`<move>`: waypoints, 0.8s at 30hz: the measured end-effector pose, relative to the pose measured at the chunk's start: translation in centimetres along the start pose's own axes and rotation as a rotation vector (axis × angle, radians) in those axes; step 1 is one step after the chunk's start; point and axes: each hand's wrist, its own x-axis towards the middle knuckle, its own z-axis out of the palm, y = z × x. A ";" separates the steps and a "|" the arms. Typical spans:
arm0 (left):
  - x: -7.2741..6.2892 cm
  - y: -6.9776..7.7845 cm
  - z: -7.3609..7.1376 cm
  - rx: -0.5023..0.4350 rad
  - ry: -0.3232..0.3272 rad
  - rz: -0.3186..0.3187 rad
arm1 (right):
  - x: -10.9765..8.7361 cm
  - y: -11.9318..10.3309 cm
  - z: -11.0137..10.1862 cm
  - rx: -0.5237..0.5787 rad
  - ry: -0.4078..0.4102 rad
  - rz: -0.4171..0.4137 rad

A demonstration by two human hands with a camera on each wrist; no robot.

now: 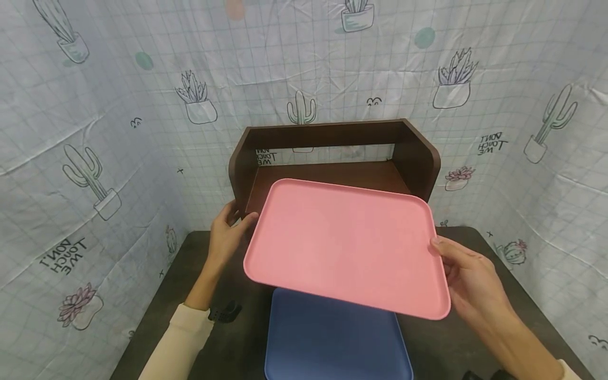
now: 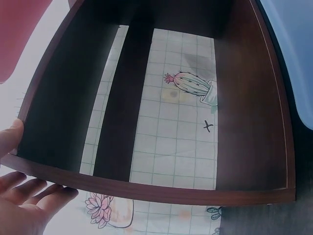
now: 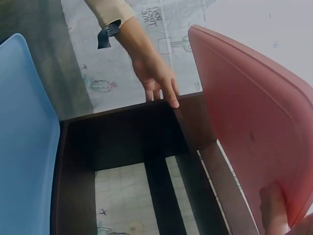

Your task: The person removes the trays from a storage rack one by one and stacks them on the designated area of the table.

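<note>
A dark brown wooden shelf [image 1: 328,135] with raised side panels and a back rail stands at the table's far side. My left hand [image 1: 224,238] holds its left side panel, thumb on the front edge and fingers around the outside, as the left wrist view also shows. A pink rectangular tray [image 1: 347,248] is tilted in the air before the shelf, hiding part of it. My right hand [image 1: 475,282] grips the tray's right edge, thumb on the upper face and fingers behind. Beneath the pink tray, a blue tray [image 1: 332,340] is partly covered from the head view.
The dark tabletop [image 1: 161,316] extends to both sides of the blue tray. White cloth [image 1: 294,53] printed with cacti hangs behind and along both sides. Open gaps in the shelf's frame show the cloth in the left wrist view. A dark band [image 1: 225,312] circles the left wrist.
</note>
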 end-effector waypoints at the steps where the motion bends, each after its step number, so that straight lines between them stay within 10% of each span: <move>1: 0.0 0.0 0.0 0.000 -0.001 -0.002 | 0.0 0.1 -0.1 -0.001 -0.001 0.006; 24: 0.3 -0.1 0.1 -0.043 -0.003 -0.017 | -1.2 3.5 -3.0 -0.036 -0.008 0.130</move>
